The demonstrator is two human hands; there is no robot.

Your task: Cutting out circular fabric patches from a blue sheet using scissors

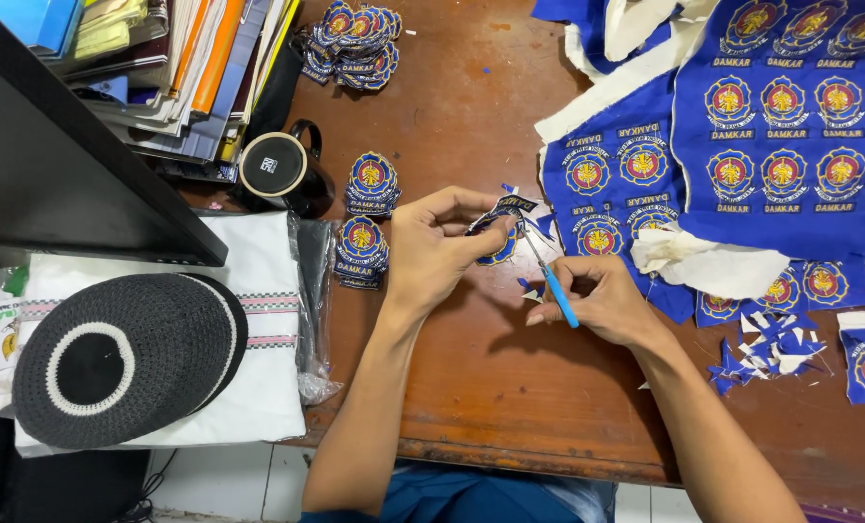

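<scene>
My left hand [437,247] pinches a round blue embroidered patch [502,232] above the brown wooden table [471,107]. My right hand [597,295] grips small scissors with a blue handle [554,286], their blades at the patch's edge. Blue fabric sheets [791,126] printed with rows of the same round emblems lie to the right. Small stacks of cut patches [372,184] [360,252] sit just left of my left hand.
Another patch pile [355,44] lies at the table's far side. A black mug [282,169] stands beside stacked books [190,68]. A black-and-white knitted cap [123,358] rests on folded white cloth. Blue and white scraps [772,349] litter the right.
</scene>
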